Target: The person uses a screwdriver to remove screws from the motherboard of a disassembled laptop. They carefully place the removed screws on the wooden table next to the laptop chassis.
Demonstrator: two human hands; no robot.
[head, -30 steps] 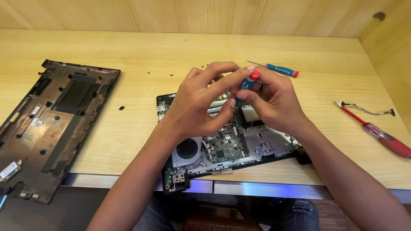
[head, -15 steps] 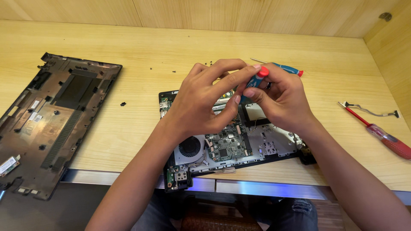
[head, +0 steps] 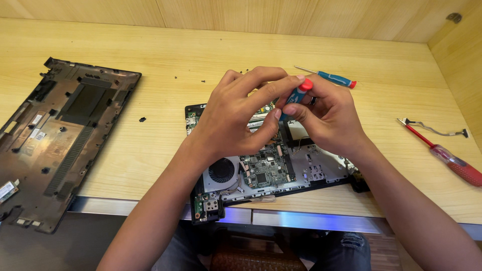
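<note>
The picture is bright and sharp, with soft, even light coming from above. The hands [head: 241,113] throw only faint shadows on the wooden table [head: 150,50], and a blue-white shine glows on the metal strip [head: 301,220] at the near edge. The near corners look darker.

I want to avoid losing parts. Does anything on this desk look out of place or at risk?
Yes. Several tiny dark screws lie loose and scattered on the bare desk behind the opened laptop, not in any container. The laptop also overhangs the desk's front edge while both hands work a small screwdriver over it.
</note>
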